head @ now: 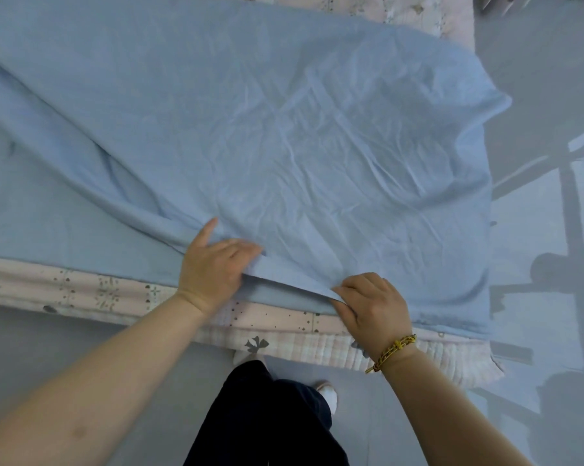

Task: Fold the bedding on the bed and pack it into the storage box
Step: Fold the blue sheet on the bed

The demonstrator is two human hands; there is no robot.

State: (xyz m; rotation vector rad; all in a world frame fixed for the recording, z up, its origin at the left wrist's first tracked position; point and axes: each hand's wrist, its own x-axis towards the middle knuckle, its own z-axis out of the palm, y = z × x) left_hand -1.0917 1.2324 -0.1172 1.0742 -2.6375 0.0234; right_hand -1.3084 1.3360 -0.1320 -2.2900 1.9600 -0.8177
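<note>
Grey floor (536, 79) surrounds bed (92, 290) with pink patterned mattress cover. Light blue sheet (283, 136) spread over bed, wrinkled, top layer folded over lower layer. Left hand (213, 264) closed on near folded edge, thumb raised. Right hand (374, 304) pinching same edge just beside, fingers curled. Yellow braided bracelet (393, 351) on right wrist. Storage box outside view.
</note>
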